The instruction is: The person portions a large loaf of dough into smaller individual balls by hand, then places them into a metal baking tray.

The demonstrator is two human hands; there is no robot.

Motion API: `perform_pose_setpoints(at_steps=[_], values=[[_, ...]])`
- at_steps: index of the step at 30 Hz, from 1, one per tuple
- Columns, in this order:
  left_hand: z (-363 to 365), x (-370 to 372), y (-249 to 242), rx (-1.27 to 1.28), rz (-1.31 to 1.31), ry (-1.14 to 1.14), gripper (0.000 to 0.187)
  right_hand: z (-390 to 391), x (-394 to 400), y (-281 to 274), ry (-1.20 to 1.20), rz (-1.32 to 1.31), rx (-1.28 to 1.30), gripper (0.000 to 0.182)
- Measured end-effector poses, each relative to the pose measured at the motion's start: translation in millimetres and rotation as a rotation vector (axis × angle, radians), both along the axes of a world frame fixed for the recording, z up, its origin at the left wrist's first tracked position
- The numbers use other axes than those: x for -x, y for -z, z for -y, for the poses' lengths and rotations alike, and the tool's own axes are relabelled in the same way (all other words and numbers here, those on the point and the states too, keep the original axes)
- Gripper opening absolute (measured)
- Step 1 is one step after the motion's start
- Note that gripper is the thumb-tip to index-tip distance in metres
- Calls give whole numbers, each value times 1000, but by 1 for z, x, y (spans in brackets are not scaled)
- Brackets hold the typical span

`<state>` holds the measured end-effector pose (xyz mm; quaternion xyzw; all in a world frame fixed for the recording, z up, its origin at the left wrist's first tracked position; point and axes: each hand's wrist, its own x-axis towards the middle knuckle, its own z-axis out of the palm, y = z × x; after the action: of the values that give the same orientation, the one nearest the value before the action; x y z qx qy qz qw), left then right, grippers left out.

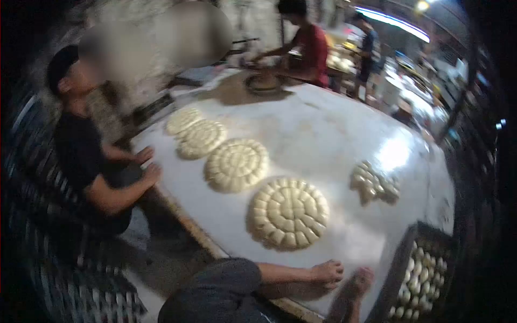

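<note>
My left hand (pixel 326 273) rests low over the pale worktable (pixel 344 140), its fingers curled in; anything inside them is hidden. Just to its right is my right hand (pixel 363 280), raised a little and smeared by motion, so its fingers do not read clearly. Beyond the left hand lies a round of cut dough pieces (pixel 291 212), set in rings. A second dough round (pixel 237 164) sits farther off, with a third dough round (pixel 202 139) and a smaller dough round (pixel 184 120) behind it. Toward the right is a loose cluster of dough pieces (pixel 375 183).
A dark tray (pixel 389 282) holding several small pale balls stands at the table's right side. One person (pixel 81 145) at the left edge rests both hands on the table. Another person in red (pixel 312 51) works at the far end beside a round dark object (pixel 263 83).
</note>
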<state>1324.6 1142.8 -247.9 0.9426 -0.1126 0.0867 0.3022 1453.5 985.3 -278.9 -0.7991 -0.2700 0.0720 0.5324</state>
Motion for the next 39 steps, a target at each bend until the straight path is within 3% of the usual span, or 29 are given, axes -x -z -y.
perform_pose_setpoints(at_steps=[1, 2, 3, 4, 5, 7, 9, 10, 11, 12, 13, 15, 16, 18, 19, 20, 21, 22, 24, 26, 28, 30, 31, 33, 34, 36, 38, 39], values=[[17, 12, 13, 38, 128, 60, 23, 12, 12, -1, -281, 395, 66, 21], [24, 39, 34, 101, 242, 142, 24, 20, 41, -32, -317, 419, 146, 11], [9, 59, 61, 152, 178, 226, 24, 58, 35, 2, -354, 610, 306, 22], [-18, 68, 48, 254, 177, 212, 20, 74, 23, -6, -322, 61, 389, 24], [-38, 58, 33, 283, 146, 357, 20, 80, 9, -6, -280, 743, 495, 21], [-54, 31, 0, 149, 95, 99, 15, 55, -13, -2, -33, 582, 612, 19], [-29, -12, -20, -25, 99, -169, 10, 29, -28, 30, -63, 692, -193, 17], [-10, -20, -22, -17, 96, -65, 10, 29, -15, 25, -158, 578, 109, 19], [4, -10, -18, -38, 74, 5, 12, 25, 20, -21, 27, 646, 386, 26], [12, 10, -16, -61, 46, 53, 14, 41, 43, -47, -27, 603, 533, 26], [11, 24, -21, -80, 11, 78, 16, 59, 51, -49, 11, 583, 542, 26], [-19, 52, -9, -106, -45, 88, 19, 95, 61, -54, -230, 469, 684, 31], [-36, 56, 0, -113, -80, 75, 20, 108, 54, -71, -225, 466, 688, 31], [-66, 45, 5, -218, -84, 0, 17, 131, 29, -117, -422, -139, 677, 32], [-62, 33, 12, -219, -84, 2, 17, 146, 10, -131, -416, -93, 498, 32], [-56, 23, 19, -237, -5, -201, 15, 162, -10, -146, -409, -51, 321, 33], [-47, 14, 21, -254, 73, -407, 13, 177, -28, -181, -231, -113, 159, 30], [-14, 1, -6, -169, 18, -499, 15, 196, -53, -202, -92, 57, 218, 26], [17, 5, -7, -191, 36, -496, 15, 239, -113, -193, 345, 455, 190, 22], [24, 23, 0, -285, 96, -434, 14, 276, -152, -196, 683, 420, 73, 27], [35, 42, -19, -307, 9, -479, 15, 318, -191, -139, 973, 566, 411, 28], [34, 61, -24, -284, -74, -541, 18, 335, -174, -95, 1112, 554, 688, 29], [32, 57, -27, -279, -71, -559, 18, 325, -155, -100, 1151, 503, 570, 29], [26, 61, -44, -13, -456, -617, 18, 299, -96, -112, 1111, 421, 296, 25], [22, 56, -45, 469, -712, -745, 21, 292, -66, -97, 996, 386, 261, 22], [79, -9, -106, 889, -736, -663, 25, 278, -14, -92, 847, 258, 155, 22], [119, -71, -122, 1217, -557, -245, 37, 276, 8, -103, 765, 165, 123, 23], [141, -107, -135, 1112, -607, -178, 42, 277, 14, -108, 774, 93, 82, 24]])
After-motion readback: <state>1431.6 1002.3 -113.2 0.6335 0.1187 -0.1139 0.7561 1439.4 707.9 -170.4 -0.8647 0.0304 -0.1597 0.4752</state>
